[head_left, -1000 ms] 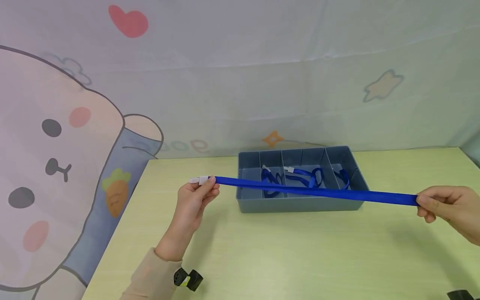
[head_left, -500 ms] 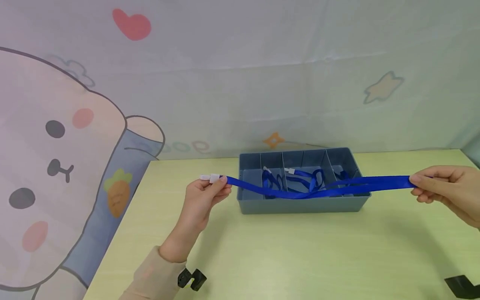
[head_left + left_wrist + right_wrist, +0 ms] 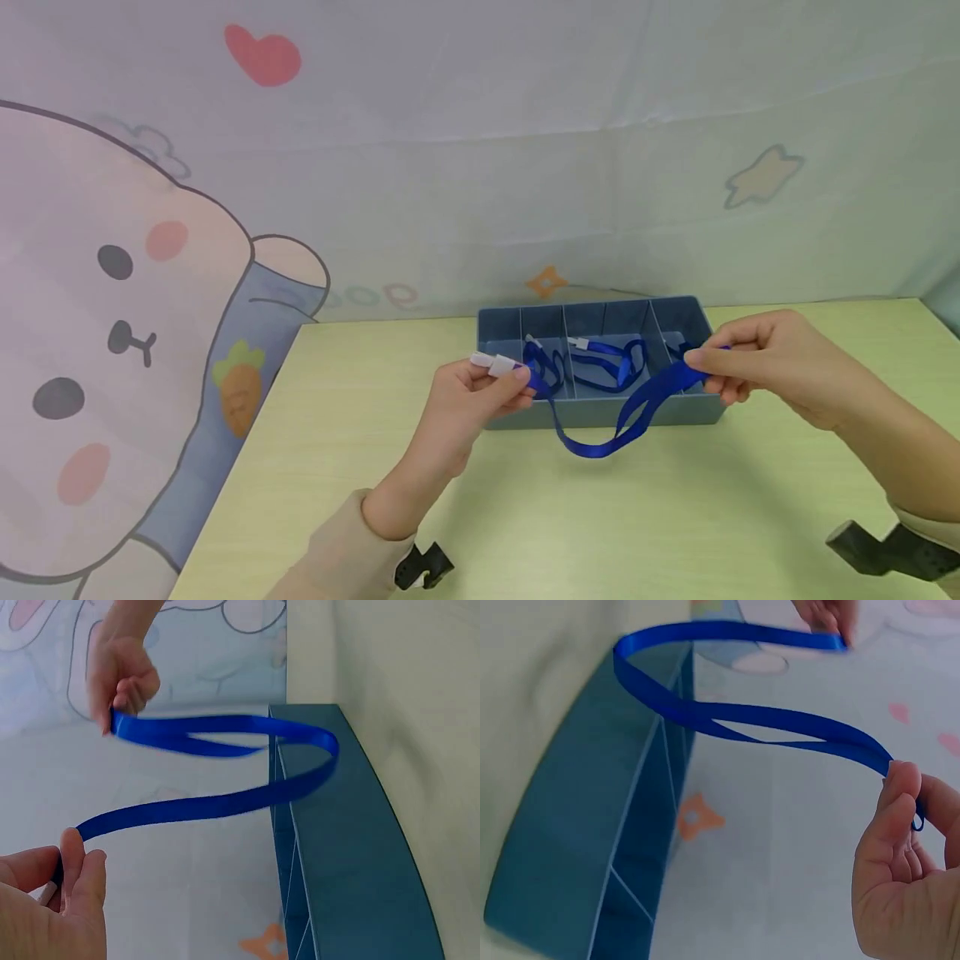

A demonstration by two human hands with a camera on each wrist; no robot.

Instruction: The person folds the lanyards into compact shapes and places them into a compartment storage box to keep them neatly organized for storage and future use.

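Observation:
A blue lanyard strap (image 3: 607, 433) sags in a loop in front of a grey divided tray (image 3: 600, 410). My left hand (image 3: 480, 398) pinches the strap's end by its white clip (image 3: 495, 363). My right hand (image 3: 757, 362) pinches the other end near the tray's right front corner. The left wrist view shows the strap (image 3: 225, 802) curving from my left fingers (image 3: 75, 870) across to the right hand (image 3: 124, 679). In the right wrist view the strap (image 3: 727, 712) arcs from my right fingers (image 3: 900, 802) over the tray wall (image 3: 577, 840). More blue lanyards (image 3: 600, 362) lie in the tray's compartments.
The tray stands at the back middle of a pale yellow-green table (image 3: 525, 517). A cartoon-printed cloth backdrop (image 3: 150, 250) hangs behind and to the left. Black wrist mounts (image 3: 420, 567) show at the bottom edge, another black mount (image 3: 877, 550) at the lower right.
Both hands have moved toward each other in front of the tray. The strap, stretched taut before, now hangs slack in a loop.

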